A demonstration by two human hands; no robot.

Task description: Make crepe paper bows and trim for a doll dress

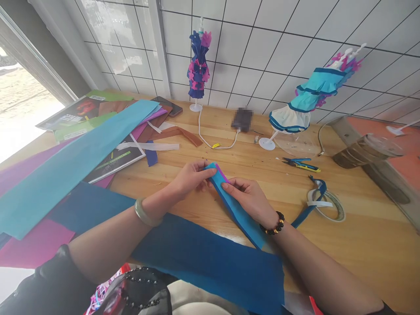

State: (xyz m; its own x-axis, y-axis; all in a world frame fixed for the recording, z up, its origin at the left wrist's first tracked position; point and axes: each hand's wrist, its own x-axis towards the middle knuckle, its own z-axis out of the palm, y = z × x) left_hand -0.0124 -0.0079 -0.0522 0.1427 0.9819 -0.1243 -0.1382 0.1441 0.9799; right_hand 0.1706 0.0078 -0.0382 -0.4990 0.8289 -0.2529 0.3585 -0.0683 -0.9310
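Observation:
A folded blue paper strip [241,210] with a purple edge and a dark blue border slants across the middle of the table. My left hand [193,175] pinches its far end between thumb and fingers. Lower down, my right hand [247,197] grips the same strip, thumb on top near the purple edge. Beneath my forearms lies a wide dark blue paper sheet [210,258], which runs over the table's front edge. The fingertips behind the strip are partly hidden.
Coloured sheets, with a light blue one [88,162] on top, lie left. Two dressed doll stands, one purple-blue [198,65] and one turquoise-white [308,96], stand behind. Snippers [302,165], a tape roll [337,208] and a cup [364,151] are right; a phone [169,106] lies back left.

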